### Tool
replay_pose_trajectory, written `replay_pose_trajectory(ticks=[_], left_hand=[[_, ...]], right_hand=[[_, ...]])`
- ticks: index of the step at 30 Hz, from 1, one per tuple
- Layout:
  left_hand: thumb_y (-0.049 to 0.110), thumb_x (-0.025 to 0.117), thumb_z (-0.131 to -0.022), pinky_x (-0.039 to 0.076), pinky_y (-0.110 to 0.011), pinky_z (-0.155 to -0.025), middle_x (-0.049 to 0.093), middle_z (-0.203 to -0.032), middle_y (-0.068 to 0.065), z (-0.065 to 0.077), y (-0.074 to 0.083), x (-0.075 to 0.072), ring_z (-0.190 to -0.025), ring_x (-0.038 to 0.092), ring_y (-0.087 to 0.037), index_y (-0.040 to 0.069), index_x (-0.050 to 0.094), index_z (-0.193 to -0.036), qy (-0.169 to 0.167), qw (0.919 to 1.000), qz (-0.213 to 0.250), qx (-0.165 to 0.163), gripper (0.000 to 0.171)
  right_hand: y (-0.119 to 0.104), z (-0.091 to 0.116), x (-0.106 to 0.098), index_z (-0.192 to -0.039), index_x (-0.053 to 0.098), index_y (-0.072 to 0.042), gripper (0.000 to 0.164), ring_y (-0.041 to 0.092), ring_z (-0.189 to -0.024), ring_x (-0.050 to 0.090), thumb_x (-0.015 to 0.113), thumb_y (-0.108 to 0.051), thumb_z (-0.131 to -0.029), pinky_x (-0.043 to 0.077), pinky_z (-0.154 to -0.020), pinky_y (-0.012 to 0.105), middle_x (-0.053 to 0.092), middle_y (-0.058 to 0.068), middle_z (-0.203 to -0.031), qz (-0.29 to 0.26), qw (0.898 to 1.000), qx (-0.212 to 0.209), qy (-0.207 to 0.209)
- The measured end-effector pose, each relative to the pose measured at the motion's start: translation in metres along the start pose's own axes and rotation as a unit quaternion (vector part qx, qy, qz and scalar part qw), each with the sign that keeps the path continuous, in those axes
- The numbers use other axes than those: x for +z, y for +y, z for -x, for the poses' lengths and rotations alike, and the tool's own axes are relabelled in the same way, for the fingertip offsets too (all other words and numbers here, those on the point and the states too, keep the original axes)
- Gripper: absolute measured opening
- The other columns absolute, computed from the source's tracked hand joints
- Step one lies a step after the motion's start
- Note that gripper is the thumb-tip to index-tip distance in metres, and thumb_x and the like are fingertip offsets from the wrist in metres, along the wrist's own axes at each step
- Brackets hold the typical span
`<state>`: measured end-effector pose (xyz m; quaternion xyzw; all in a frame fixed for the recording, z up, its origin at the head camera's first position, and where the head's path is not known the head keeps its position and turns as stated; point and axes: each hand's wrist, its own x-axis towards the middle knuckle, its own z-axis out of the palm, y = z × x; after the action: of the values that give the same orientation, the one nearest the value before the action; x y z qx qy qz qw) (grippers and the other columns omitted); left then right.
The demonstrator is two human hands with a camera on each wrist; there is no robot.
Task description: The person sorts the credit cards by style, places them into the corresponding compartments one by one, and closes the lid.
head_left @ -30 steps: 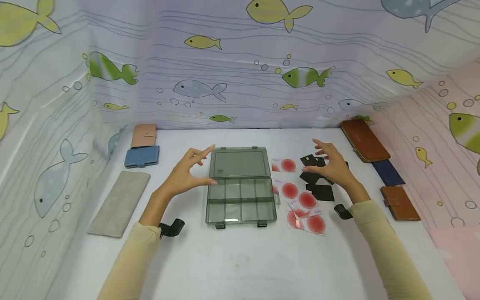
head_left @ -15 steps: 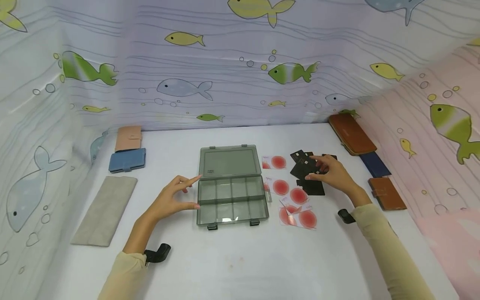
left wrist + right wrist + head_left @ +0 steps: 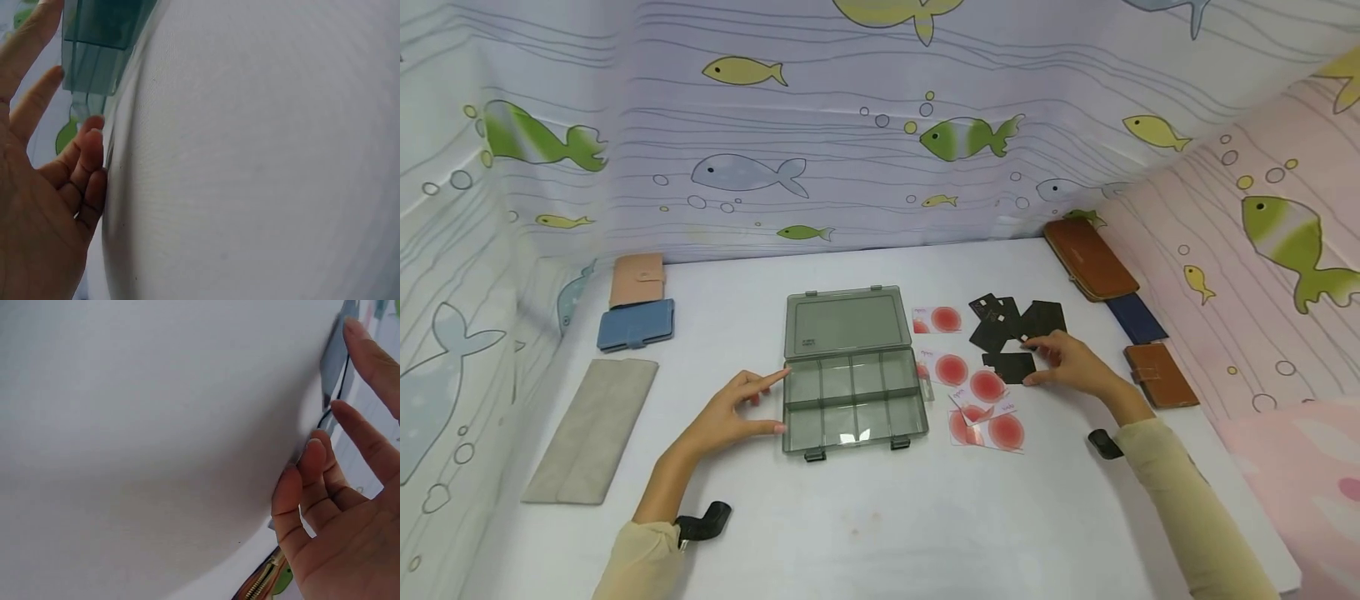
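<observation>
A translucent grey-green compartment box (image 3: 855, 417) lies with its lid (image 3: 847, 323) folded back. My left hand (image 3: 727, 417) is at its left side, index finger and thumb stretched apart with fingertips right at the wall; in the left wrist view the other fingers of the left hand (image 3: 50, 187) are bent. Several black cards (image 3: 996, 325) lie overlapping to the right of the box. My right hand (image 3: 1070, 363) spans the right end of a separate black card (image 3: 1011, 367), index finger beyond it and thumb at its edge. In the right wrist view, the thumb overlaps the dark card (image 3: 335, 359).
Several red-and-white cards (image 3: 987, 386) lie between box and black cards. On the right are a brown purse (image 3: 1090, 258), a navy wallet (image 3: 1137, 318) and a brown wallet (image 3: 1161, 377). On the left are a pink wallet (image 3: 637, 280), a blue wallet (image 3: 636, 324) and a grey pouch (image 3: 590, 431).
My left hand has come down to the box's left wall from over its upper-left area. My right hand has moved from above the black card pile down to the separate black card.
</observation>
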<state>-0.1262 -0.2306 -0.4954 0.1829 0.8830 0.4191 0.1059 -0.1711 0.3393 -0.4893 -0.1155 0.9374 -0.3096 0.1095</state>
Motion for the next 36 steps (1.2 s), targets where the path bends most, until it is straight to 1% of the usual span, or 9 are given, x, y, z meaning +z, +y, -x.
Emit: replay_pose_trajectory(ticks=[4,10,14,17,19,21,25,30,36], left_hand=[[0.032,0.087,-0.075,0.033,-0.036,-0.078,0.048,-0.104,-0.005,0.000,-0.001,0.001,-0.090,0.041,-0.016,0.030,0.048,-0.149,-0.002,1.0000,0.006,-0.001,0.084],[0.030,0.088,-0.074,0.033,-0.036,-0.080,0.047,-0.100,-0.005,0.003,-0.002,0.002,-0.090,0.041,-0.016,0.029,0.048,-0.149,0.006,0.9999,0.008,0.001,0.085],[0.029,0.088,-0.074,0.033,-0.035,-0.081,0.046,-0.098,-0.005,0.004,-0.002,0.003,-0.090,0.041,-0.015,0.028,0.048,-0.149,0.008,0.9999,0.009,0.002,0.085],[0.029,0.087,-0.075,0.033,-0.034,-0.081,0.046,-0.097,-0.006,0.004,-0.002,0.004,-0.091,0.041,-0.016,0.028,0.047,-0.149,0.009,0.9999,0.010,0.006,0.085],[0.029,0.087,-0.075,0.033,-0.034,-0.081,0.046,-0.097,-0.006,0.004,-0.003,0.004,-0.091,0.041,-0.016,0.028,0.047,-0.150,0.009,0.9999,0.012,0.008,0.084],[0.029,0.087,-0.075,0.033,-0.034,-0.081,0.046,-0.098,-0.005,0.004,-0.003,0.005,-0.090,0.041,-0.016,0.028,0.047,-0.150,0.009,0.9998,0.014,0.009,0.084],[0.029,0.087,-0.076,0.034,-0.035,-0.081,0.047,-0.100,-0.005,0.004,-0.004,0.006,-0.090,0.041,-0.015,0.029,0.046,-0.150,0.008,0.9998,0.016,0.009,0.084],[0.029,0.086,-0.077,0.034,-0.036,-0.082,0.047,-0.100,-0.005,0.003,-0.006,0.005,-0.091,0.041,-0.014,0.029,0.046,-0.150,0.009,0.9998,0.015,0.009,0.084],[0.029,0.086,-0.077,0.034,-0.036,-0.081,0.046,-0.100,-0.005,0.001,-0.007,0.005,-0.091,0.041,-0.014,0.029,0.046,-0.150,0.009,0.9998,0.013,0.012,0.084]], right_hand=[[0.003,0.003,0.002,-0.124,0.064,-0.006,0.060,0.023,-0.086,0.049,0.089,-0.022,-0.073,0.044,-0.074,0.032,0.055,0.011,-0.099,-0.005,1.000,-0.001,-0.001],[0.004,0.002,0.003,-0.114,0.062,-0.004,0.052,0.022,-0.084,0.047,0.089,-0.018,-0.072,0.043,-0.072,0.028,0.052,0.011,-0.095,-0.011,1.000,-0.023,0.006],[0.002,0.002,0.004,-0.109,0.056,-0.002,0.052,0.022,-0.084,0.047,0.089,-0.017,-0.072,0.044,-0.072,0.026,0.052,0.012,-0.097,-0.019,1.000,-0.016,0.003],[0.001,0.004,0.005,-0.108,0.051,-0.003,0.052,0.020,-0.080,0.048,0.088,-0.013,-0.073,0.043,-0.069,0.025,0.051,0.011,-0.092,-0.036,0.999,-0.012,0.008],[0.001,0.006,0.006,-0.111,0.050,-0.003,0.052,0.017,-0.076,0.048,0.086,-0.009,-0.075,0.041,-0.066,0.025,0.050,0.011,-0.088,-0.055,0.998,-0.016,0.016],[0.002,0.009,0.006,-0.118,0.053,-0.002,0.052,0.015,-0.074,0.047,0.083,-0.005,-0.077,0.040,-0.064,0.024,0.050,0.012,-0.087,-0.080,0.996,-0.024,0.026],[0.004,0.013,0.007,-0.131,0.059,-0.003,0.050,0.013,-0.070,0.047,0.076,0.000,-0.084,0.042,-0.061,0.024,0.051,0.011,-0.086,-0.119,0.992,-0.026,0.038],[0.006,0.017,0.006,-0.127,0.066,-0.004,0.037,0.013,-0.068,0.049,0.070,-0.004,-0.090,0.045,-0.059,0.025,0.055,0.009,-0.083,-0.136,0.990,-0.002,0.040],[0.005,0.020,0.003,-0.128,0.065,-0.004,0.036,0.014,-0.075,0.049,0.070,-0.011,-0.092,0.044,-0.061,0.027,0.056,0.008,-0.083,-0.157,0.985,0.034,0.057]])
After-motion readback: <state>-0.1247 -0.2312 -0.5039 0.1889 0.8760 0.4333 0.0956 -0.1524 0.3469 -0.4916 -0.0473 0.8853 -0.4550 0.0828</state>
